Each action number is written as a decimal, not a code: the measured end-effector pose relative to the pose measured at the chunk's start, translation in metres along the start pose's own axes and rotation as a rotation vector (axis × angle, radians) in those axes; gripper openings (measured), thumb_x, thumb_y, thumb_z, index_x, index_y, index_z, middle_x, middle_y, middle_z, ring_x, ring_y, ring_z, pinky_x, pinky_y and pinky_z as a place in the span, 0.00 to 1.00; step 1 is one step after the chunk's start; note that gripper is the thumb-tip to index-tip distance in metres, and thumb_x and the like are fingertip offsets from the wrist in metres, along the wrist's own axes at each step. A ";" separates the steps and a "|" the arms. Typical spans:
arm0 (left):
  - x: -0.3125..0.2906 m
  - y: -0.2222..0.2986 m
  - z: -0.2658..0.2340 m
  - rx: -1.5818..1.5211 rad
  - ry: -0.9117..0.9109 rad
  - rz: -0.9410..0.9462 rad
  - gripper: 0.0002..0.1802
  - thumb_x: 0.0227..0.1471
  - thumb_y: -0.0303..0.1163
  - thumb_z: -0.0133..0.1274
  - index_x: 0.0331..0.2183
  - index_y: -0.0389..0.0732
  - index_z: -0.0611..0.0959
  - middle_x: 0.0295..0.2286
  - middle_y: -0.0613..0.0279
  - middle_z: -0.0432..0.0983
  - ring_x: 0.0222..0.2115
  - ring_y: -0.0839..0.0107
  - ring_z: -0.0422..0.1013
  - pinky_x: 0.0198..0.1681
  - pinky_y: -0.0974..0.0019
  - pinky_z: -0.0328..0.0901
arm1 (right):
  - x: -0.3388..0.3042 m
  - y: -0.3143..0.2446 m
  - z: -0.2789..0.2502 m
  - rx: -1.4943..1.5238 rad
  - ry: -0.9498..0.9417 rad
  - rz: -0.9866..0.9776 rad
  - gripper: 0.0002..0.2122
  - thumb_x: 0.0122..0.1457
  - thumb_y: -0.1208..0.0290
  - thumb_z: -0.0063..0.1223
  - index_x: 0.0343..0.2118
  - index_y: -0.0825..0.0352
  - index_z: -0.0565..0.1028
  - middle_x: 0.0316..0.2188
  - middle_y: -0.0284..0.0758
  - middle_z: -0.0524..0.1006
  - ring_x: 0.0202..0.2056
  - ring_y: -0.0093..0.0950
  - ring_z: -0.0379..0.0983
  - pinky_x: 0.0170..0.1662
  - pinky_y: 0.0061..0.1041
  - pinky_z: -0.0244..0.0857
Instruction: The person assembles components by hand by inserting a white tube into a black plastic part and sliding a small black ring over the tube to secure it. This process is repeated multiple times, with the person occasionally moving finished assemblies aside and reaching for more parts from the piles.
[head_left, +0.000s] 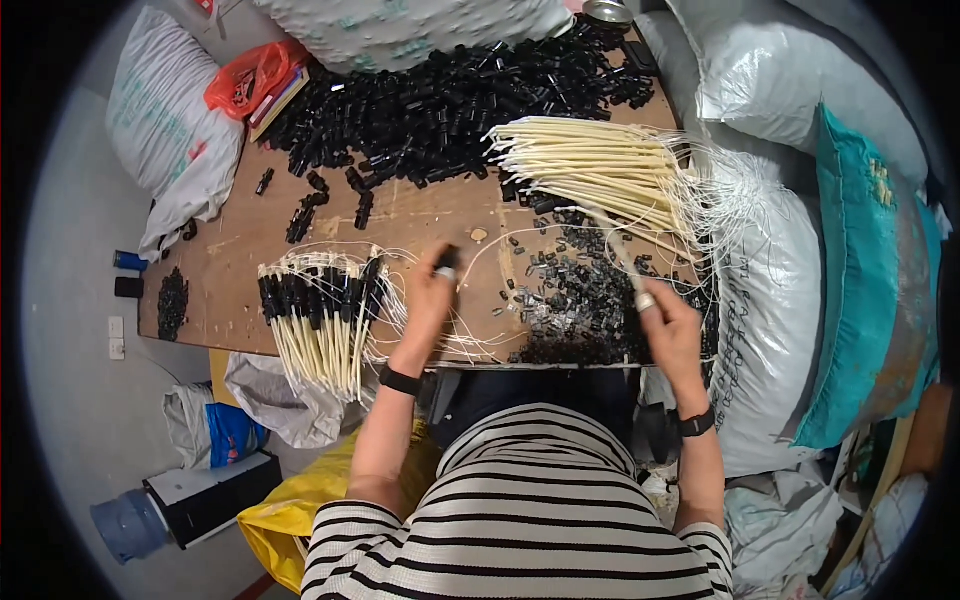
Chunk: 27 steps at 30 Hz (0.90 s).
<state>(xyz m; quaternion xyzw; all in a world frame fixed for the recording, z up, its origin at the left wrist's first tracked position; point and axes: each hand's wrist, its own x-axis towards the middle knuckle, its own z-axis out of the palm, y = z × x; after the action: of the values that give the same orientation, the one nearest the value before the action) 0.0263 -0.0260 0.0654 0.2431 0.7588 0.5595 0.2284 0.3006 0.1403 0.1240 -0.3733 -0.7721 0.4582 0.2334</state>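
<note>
My left hand is over the front middle of the table, its fingers closed round a small black plastic part. To its right, my right hand pinches a thin cream-coloured tube that points up and away. A thin white cord arcs between the two hands. Beyond my right hand lies a bundle of cream tubes with loose white cords at its right end. Beside my left hand, a row of cream tubes with black parts on them overhangs the table's front edge.
A big heap of black plastic parts covers the back of the brown table. Small dark and clear pieces are scattered near my right hand. White sacks and a teal sack crowd the right side. An orange-red bag sits back left.
</note>
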 end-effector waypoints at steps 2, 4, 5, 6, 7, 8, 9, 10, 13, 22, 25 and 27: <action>0.005 0.007 -0.011 -0.101 0.186 0.021 0.20 0.48 0.15 0.41 0.44 0.38 0.75 0.38 0.62 0.74 0.38 0.75 0.70 0.43 0.73 0.64 | 0.005 0.009 -0.014 -0.107 0.060 0.034 0.12 0.57 0.73 0.50 0.45 0.66 0.75 0.18 0.34 0.74 0.19 0.17 0.67 0.24 0.20 0.62; -0.002 0.031 -0.011 0.070 0.110 0.183 0.18 0.46 0.16 0.42 0.40 0.39 0.75 0.34 0.64 0.73 0.37 0.74 0.70 0.43 0.73 0.64 | 0.003 0.000 -0.004 -0.062 -0.034 -0.084 0.13 0.58 0.74 0.50 0.46 0.65 0.75 0.21 0.33 0.76 0.19 0.15 0.65 0.24 0.18 0.61; -0.011 0.045 -0.005 0.052 -0.059 0.086 0.18 0.46 0.17 0.43 0.41 0.38 0.75 0.34 0.64 0.73 0.37 0.73 0.69 0.43 0.71 0.64 | 0.001 -0.006 0.004 -0.009 -0.138 -0.206 0.13 0.58 0.74 0.51 0.47 0.64 0.75 0.24 0.32 0.78 0.20 0.13 0.63 0.24 0.16 0.60; -0.017 0.044 0.005 0.077 -0.183 0.157 0.18 0.46 0.17 0.43 0.42 0.38 0.75 0.34 0.64 0.73 0.37 0.74 0.69 0.43 0.71 0.64 | -0.003 -0.012 0.011 -0.144 -0.268 -0.177 0.14 0.57 0.74 0.53 0.47 0.61 0.76 0.22 0.36 0.78 0.17 0.17 0.64 0.23 0.19 0.61; -0.022 0.044 0.012 0.105 -0.298 0.230 0.19 0.46 0.17 0.42 0.43 0.37 0.75 0.34 0.64 0.73 0.37 0.74 0.69 0.43 0.71 0.64 | -0.007 -0.012 0.021 -0.256 -0.271 -0.255 0.16 0.52 0.74 0.56 0.45 0.55 0.77 0.20 0.38 0.76 0.20 0.35 0.73 0.22 0.27 0.64; -0.025 0.043 0.020 0.100 -0.317 0.193 0.20 0.45 0.17 0.43 0.43 0.38 0.74 0.34 0.64 0.73 0.36 0.74 0.69 0.43 0.72 0.63 | -0.008 -0.015 0.027 -0.235 -0.243 -0.278 0.16 0.51 0.74 0.56 0.45 0.55 0.77 0.19 0.37 0.76 0.20 0.36 0.73 0.22 0.28 0.64; -0.027 0.041 0.025 0.095 -0.336 0.156 0.21 0.45 0.17 0.43 0.44 0.38 0.74 0.34 0.64 0.74 0.36 0.74 0.69 0.43 0.73 0.63 | -0.009 -0.017 0.031 -0.215 -0.216 -0.301 0.16 0.50 0.74 0.56 0.45 0.55 0.77 0.19 0.36 0.75 0.20 0.36 0.73 0.22 0.29 0.64; -0.024 0.040 0.026 0.096 -0.359 0.210 0.22 0.42 0.16 0.44 0.43 0.38 0.75 0.31 0.63 0.73 0.35 0.72 0.70 0.42 0.73 0.63 | -0.010 -0.015 0.030 -0.213 -0.223 -0.300 0.16 0.50 0.74 0.56 0.45 0.55 0.77 0.19 0.36 0.75 0.20 0.36 0.73 0.22 0.29 0.64; -0.024 0.046 0.024 0.286 -0.437 0.294 0.21 0.38 0.14 0.47 0.39 0.39 0.76 0.28 0.61 0.72 0.32 0.69 0.70 0.37 0.71 0.64 | -0.012 -0.013 0.028 -0.372 -0.276 -0.369 0.17 0.49 0.74 0.57 0.45 0.54 0.77 0.17 0.34 0.75 0.20 0.35 0.73 0.21 0.30 0.64; -0.030 0.039 0.035 0.397 -0.334 0.837 0.22 0.31 0.25 0.61 0.36 0.49 0.81 0.22 0.66 0.74 0.25 0.66 0.70 0.27 0.66 0.64 | -0.002 -0.013 0.026 -0.487 -0.053 -0.212 0.23 0.46 0.71 0.62 0.48 0.61 0.73 0.13 0.38 0.70 0.16 0.38 0.70 0.20 0.31 0.60; -0.065 0.081 0.050 0.731 -0.520 0.871 0.23 0.34 0.30 0.59 0.39 0.50 0.80 0.23 0.66 0.75 0.25 0.67 0.72 0.23 0.68 0.63 | -0.001 -0.028 0.050 -0.315 -0.117 -0.383 0.14 0.47 0.76 0.57 0.39 0.61 0.74 0.29 0.41 0.76 0.27 0.42 0.74 0.28 0.34 0.67; -0.053 0.056 0.034 0.673 -0.516 0.833 0.21 0.40 0.31 0.57 0.41 0.51 0.79 0.23 0.64 0.76 0.23 0.66 0.71 0.23 0.70 0.63 | 0.003 -0.014 0.043 -0.328 -0.126 -0.340 0.05 0.48 0.76 0.56 0.30 0.63 0.75 0.32 0.41 0.77 0.29 0.37 0.76 0.29 0.32 0.68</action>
<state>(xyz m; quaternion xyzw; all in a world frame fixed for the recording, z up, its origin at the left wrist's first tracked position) 0.0951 -0.0194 0.1139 0.7075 0.6552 0.2535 0.0768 0.2634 0.1157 0.1159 -0.2417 -0.9009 0.3033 0.1950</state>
